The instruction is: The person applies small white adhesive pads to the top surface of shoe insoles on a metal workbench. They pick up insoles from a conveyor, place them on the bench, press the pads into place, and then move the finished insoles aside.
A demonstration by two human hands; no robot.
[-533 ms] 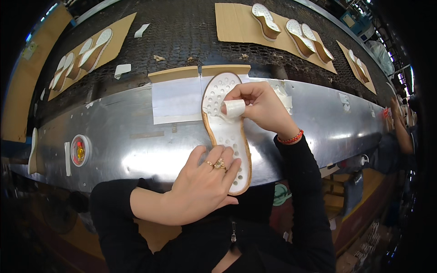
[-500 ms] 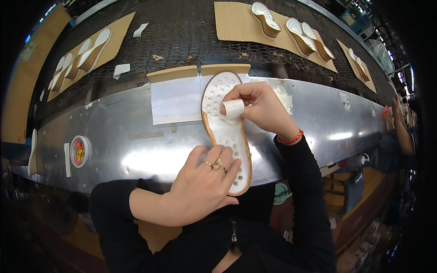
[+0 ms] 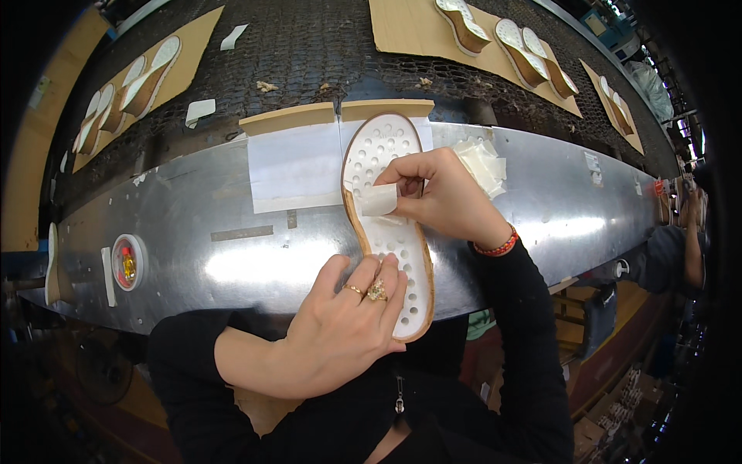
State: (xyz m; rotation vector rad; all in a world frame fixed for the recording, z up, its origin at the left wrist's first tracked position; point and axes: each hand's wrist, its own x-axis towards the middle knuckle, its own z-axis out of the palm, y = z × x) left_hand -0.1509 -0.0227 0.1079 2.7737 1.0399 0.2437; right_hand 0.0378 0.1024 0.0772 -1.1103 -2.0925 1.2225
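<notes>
Head view: near the centre of the frame, pinches a small curled strip of thin white material [image 3: 379,200] between the thumb and bent fingers of the right hand [image 3: 452,197], just over the narrow middle of a long white shoe sole [image 3: 380,143] with a brown edge and many round dimples. At lower centre, rests the loosely bent fingers of the left hand [image 3: 340,329] on the dimpled lower part of that sole; cannot tell of any grip under the edge. Has the sole running from upper centre down to lower centre of the frame, with the top end over flat white paper [image 3: 294,166] and the lower end slightly past the near edge of a shiny grey metal table [image 3: 533,224]. Wears a red braided bracelet [image 3: 498,243] on the right wrist, gold rings [image 3: 376,291] on the left hand, and long black sleeves [image 3: 525,325]. Shows, right of centre, a loose pile of cream patches [image 3: 485,166]; at left, a round white tub [image 3: 142,269] holding a small yellow-and-red bottle [image 3: 128,267], just beside a narrow white strip [image 3: 108,277]. Shows, at upper left, a tan cardboard sheet [image 3: 193,46] on black mesh [image 3: 309,46], bearing white-topped brown wedge soles [image 3: 158,73]; at upper right, another cardboard sheet [image 3: 402,27] with similar soles; at the right edge, a co-worker's bare forearm [image 3: 693,240]
</notes>
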